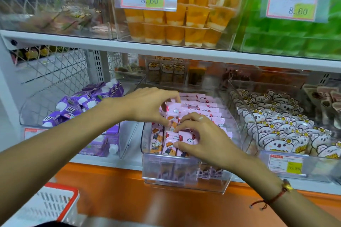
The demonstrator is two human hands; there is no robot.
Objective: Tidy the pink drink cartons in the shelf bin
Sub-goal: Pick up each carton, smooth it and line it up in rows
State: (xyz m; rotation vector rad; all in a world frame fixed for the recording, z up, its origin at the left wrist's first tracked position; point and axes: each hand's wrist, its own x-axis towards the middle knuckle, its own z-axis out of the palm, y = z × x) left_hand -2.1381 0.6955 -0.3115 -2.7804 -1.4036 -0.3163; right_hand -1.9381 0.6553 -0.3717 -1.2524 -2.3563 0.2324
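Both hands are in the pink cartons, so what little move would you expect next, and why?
Probably the left hand pushes the raised pink carton it pinches down level with its row. It stands above the neighbours in the clear bin, while the right hand grips the front cartons.

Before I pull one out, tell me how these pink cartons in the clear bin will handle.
The pink cartons look like slim flat-sided packs, so probably stiff and easy to pinch. They stand packed in rows in the clear bin, so neighbours may tip once one leaves. Their glossy print suggests a slightly slick surface.
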